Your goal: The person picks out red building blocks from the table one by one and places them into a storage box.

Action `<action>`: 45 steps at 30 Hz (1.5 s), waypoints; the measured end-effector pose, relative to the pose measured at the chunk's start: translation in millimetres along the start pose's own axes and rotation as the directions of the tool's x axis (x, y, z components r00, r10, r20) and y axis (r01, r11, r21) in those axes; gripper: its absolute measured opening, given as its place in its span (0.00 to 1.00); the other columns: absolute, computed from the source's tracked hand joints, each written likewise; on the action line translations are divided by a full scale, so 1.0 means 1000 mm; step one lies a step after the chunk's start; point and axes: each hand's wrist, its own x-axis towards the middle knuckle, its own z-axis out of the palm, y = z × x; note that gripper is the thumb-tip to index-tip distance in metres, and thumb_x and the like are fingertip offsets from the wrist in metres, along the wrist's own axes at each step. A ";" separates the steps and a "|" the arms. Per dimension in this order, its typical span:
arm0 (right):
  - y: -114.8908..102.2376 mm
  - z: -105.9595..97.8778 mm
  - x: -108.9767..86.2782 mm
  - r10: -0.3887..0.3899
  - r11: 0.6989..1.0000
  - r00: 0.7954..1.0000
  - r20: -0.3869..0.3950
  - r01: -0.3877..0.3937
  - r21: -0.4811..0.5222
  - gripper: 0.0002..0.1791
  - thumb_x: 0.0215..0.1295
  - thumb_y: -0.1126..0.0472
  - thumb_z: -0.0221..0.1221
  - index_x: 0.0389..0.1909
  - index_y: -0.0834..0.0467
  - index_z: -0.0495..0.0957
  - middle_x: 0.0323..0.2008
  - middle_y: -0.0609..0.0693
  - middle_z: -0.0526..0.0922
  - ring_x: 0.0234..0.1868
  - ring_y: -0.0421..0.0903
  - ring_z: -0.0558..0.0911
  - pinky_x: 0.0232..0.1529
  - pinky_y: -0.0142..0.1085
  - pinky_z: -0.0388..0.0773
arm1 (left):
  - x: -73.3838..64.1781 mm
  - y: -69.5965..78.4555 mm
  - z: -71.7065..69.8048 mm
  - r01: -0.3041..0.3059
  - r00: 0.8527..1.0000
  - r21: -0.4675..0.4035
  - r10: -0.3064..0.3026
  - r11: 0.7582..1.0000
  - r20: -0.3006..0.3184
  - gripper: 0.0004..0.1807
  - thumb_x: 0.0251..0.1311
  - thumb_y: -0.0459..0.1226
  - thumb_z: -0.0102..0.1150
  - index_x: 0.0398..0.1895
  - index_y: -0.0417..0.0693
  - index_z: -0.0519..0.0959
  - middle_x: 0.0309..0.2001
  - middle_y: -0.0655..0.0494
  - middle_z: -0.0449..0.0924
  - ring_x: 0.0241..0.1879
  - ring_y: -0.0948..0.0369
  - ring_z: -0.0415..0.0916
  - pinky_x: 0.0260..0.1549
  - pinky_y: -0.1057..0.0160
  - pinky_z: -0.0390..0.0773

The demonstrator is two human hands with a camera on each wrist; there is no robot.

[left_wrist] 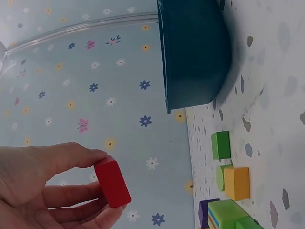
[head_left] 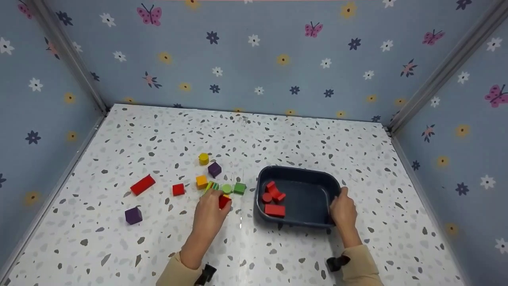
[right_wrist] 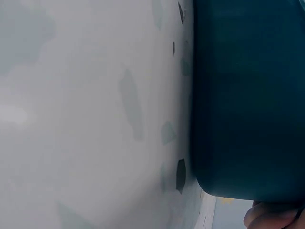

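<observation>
Speckled counter (head_left: 254, 137), lower centre: the left hand (head_left: 210, 212) pinches a red block (left_wrist: 113, 183) — slackening could drop it — while the right hand (head_left: 343, 208) grips the navy tub (head_left: 301, 176).

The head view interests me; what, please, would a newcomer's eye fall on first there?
Probably the dark blue bin on the speckled table, red blocks inside its left end and the right hand gripping its right edge. Next, the left hand, whose fingers pinch a red block near scattered colored blocks.
</observation>
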 end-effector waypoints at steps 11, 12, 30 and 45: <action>-0.002 -0.003 0.004 0.008 1.000 1.000 0.004 -0.008 -0.008 0.11 0.62 0.66 0.45 0.44 0.65 0.60 0.29 0.72 0.74 0.27 0.65 0.76 0.21 0.53 0.69 | 0.006 0.017 0.015 -0.151 0.986 -0.040 0.148 0.988 -0.072 0.14 0.46 0.32 0.63 0.36 0.32 0.77 0.35 0.45 0.74 0.35 0.54 0.72 0.35 0.59 0.74; -0.001 -0.003 0.004 0.010 1.000 1.000 0.008 -0.010 -0.009 0.11 0.62 0.66 0.44 0.44 0.65 0.60 0.29 0.72 0.74 0.27 0.65 0.76 0.21 0.53 0.69 | 0.006 0.018 0.016 -0.165 0.984 -0.043 0.161 0.985 -0.080 0.14 0.45 0.32 0.63 0.36 0.32 0.77 0.35 0.45 0.74 0.35 0.54 0.73 0.35 0.59 0.75; 0.000 0.000 0.000 0.006 1.000 1.000 0.005 -0.006 0.003 0.11 0.61 0.66 0.45 0.43 0.66 0.61 0.29 0.70 0.75 0.27 0.63 0.76 0.21 0.52 0.69 | 0.008 0.044 0.053 -0.265 0.964 -0.119 0.263 0.957 -0.030 0.15 0.46 0.33 0.64 0.38 0.34 0.77 0.36 0.48 0.74 0.37 0.56 0.73 0.36 0.62 0.75; 0.001 0.001 0.000 -0.003 1.000 1.000 -0.001 0.003 0.004 0.11 0.61 0.67 0.45 0.44 0.66 0.60 0.29 0.72 0.74 0.28 0.66 0.76 0.22 0.54 0.68 | 0.010 0.056 0.088 -0.427 0.904 -0.145 0.417 0.893 -0.090 0.14 0.42 0.31 0.66 0.35 0.35 0.77 0.36 0.48 0.74 0.39 0.55 0.73 0.38 0.63 0.74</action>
